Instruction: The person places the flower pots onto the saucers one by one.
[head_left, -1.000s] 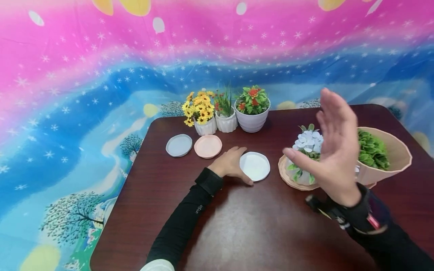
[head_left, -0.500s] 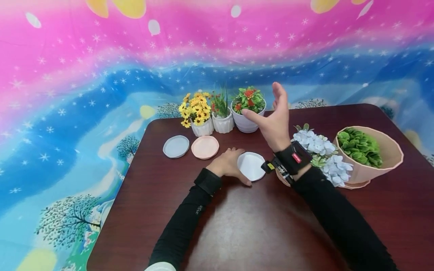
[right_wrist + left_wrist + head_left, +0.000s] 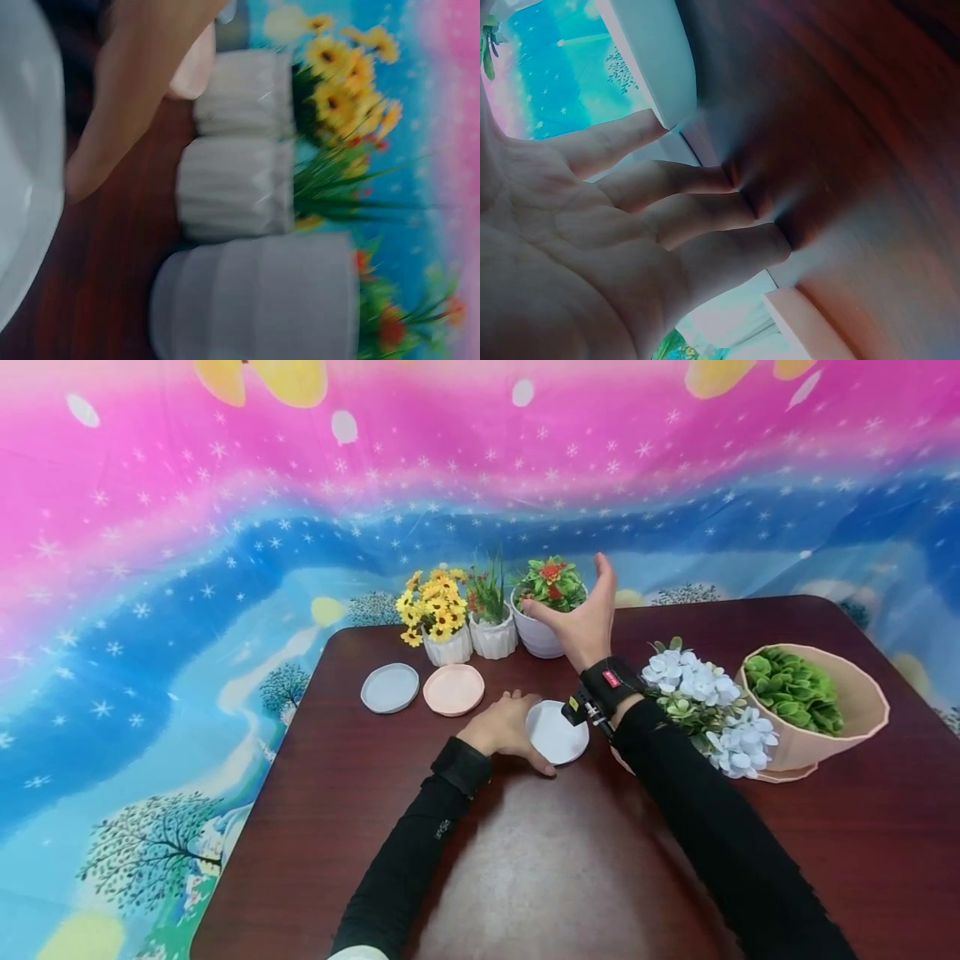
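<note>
Left grip (image 3: 512, 732): I have it open, curved along the left rim of the shallow white dish (image 3: 557, 737), thumb toward the near side; the left wrist view shows spread fingers (image 3: 735, 256), one tip at the rim.
Right grip (image 3: 581, 622): open and raised, thumb and fingers parted wide in front of the smooth pale lilac pot (image 3: 537, 635); I cannot tell whether it touches.
White dish: flat on the dark reddish-brown wooden counter (image 3: 562, 893), near the middle, its right edge partly hidden by the small black wrist camera (image 3: 575, 708).
Lilac pot: upright toward the far edge, right end of a row of three, carrying a bushy green plant with red flowers (image 3: 551, 581).
Rest of row: left, yellow daisy-like flowers (image 3: 435, 606) in a white fluted pot (image 3: 448, 650); middle, thin green grass with red blooms (image 3: 489, 595) in a second white fluted pot (image 3: 493, 639).
Left dishes: a shallow grey dish (image 3: 390, 688), and just right of it a shallow pink dish (image 3: 454, 690).
Right side: I see pale blue clustered flowers (image 3: 693, 683) partly behind my black sleeve (image 3: 708, 789), then a wide peach pot (image 3: 862, 710) holding leafy greenery (image 3: 795, 689).
Backdrop (image 3: 225, 568): pink-and-blue printed cloth.
</note>
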`<state>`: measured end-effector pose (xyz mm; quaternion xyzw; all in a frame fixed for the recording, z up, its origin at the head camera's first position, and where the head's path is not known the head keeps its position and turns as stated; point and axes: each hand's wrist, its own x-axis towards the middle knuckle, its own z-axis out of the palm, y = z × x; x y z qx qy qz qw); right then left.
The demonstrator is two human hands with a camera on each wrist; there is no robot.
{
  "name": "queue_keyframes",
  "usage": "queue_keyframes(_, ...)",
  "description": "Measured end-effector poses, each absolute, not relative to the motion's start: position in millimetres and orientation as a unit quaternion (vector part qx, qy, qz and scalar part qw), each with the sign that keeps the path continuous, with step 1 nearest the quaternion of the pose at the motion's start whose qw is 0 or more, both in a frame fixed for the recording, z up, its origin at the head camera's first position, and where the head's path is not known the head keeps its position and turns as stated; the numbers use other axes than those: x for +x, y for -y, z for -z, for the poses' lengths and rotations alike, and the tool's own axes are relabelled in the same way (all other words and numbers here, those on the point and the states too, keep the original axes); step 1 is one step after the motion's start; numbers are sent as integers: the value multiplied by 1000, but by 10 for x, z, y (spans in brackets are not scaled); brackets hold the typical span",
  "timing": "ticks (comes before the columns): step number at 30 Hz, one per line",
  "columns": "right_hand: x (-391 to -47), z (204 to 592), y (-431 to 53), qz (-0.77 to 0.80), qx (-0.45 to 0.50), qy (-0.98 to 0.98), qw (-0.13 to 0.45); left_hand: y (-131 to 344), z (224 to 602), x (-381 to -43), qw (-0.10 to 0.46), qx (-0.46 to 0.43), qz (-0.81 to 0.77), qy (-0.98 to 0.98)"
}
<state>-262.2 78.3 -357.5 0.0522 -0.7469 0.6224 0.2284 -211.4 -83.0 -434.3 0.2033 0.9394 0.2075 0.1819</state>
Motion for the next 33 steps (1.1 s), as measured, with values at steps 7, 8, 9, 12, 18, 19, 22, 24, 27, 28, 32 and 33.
queue_keyframes(7, -2815, 3845, -787, -626, 23, 755, 196, 879, 4553, -2208, 175, 211, -226, -935)
queue_keyframes(8, -2836, 3880, -789, -626, 19, 757, 189, 885, 4620, -2248, 172, 213, -222, -936)
queue_keyframes(9, -2855, 3913, -790, -624, 14, 760, 184, 896, 4691, -2286, 169, 215, -222, -936)
queue_keyframes(12, -2918, 4009, -790, -618, 3, 768, 169, 916, 4824, -2363, 163, 223, -228, -934)
queue_keyframes(18, -3029, 4155, -786, -619, -9, 770, 153, 924, 4952, -2431, 147, 239, -230, -932)
queue_keyframes(19, -3043, 4169, -786, -622, -10, 768, 152, 920, 4947, -2429, 147, 239, -229, -932)
queue_keyframes(22, -3076, 4205, -787, -633, -11, 757, 159, 906, 4904, -2409, 156, 233, -224, -933)
queue_keyframes(24, -3097, 4222, -783, -644, -7, 747, 167, 896, 4842, -2386, 165, 226, -221, -934)
queue_keyframes(27, -3129, 4239, -771, -657, 6, 731, 183, 885, 4775, -2357, 170, 221, -216, -936)
queue_keyframes(28, -3139, 4243, -765, -661, 12, 726, 190, 880, 4760, -2353, 169, 221, -215, -936)
queue_keyframes(32, -3139, 4244, -740, -671, 35, 709, 212, 874, 4711, -2330, 164, 225, -212, -937)
queue_keyframes(33, -3132, 4238, -736, -675, 41, 704, 217, 873, 4716, -2335, 163, 227, -212, -937)
